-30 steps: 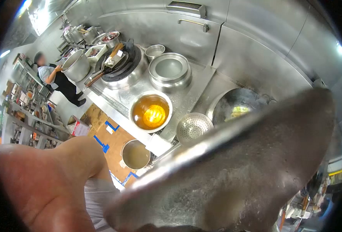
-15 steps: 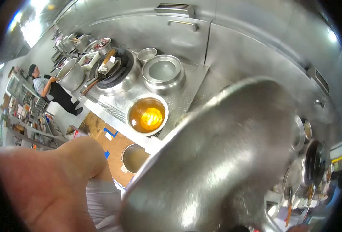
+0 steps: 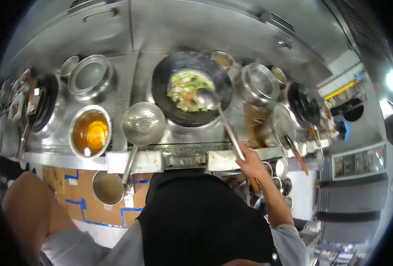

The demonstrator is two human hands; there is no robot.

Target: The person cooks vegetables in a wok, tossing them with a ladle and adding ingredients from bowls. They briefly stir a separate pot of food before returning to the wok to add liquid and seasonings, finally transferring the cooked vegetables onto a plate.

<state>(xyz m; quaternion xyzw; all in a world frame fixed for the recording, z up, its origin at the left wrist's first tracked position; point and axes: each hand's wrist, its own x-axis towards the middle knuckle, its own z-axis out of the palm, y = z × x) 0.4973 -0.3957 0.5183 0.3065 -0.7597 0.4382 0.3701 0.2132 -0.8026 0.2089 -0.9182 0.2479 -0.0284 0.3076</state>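
Black apron (image 3: 201, 217): nearest me, across the lower middle. Left arm (image 3: 34, 204): mine, bent, at lower left. Left grip: outside the view; I cannot tell its state. Right grip (image 3: 251, 163): mine, clamped around the handle of one long metal ladle (image 3: 229, 131), over the front edge of the steel tabletop (image 3: 130, 84). White cloths (image 3: 150, 163): two, along that edge. Pot of cloudy liquid (image 3: 94, 188): one, below the edge. Metal bowl (image 3: 71, 133): one, upright, holding amber liquid (image 3: 83, 133), left of the strainer. Perforated strainer (image 3: 144, 124): one, its handle crossing the left cloth. Dark wok (image 3: 165, 80): one, centre, beyond the strainer. Chopped food (image 3: 185, 88): green and pale pieces with some orange, inside the wok; the ladle's head sits at its right side. Steel wall (image 3: 196, 26): farthest, behind everything listed.
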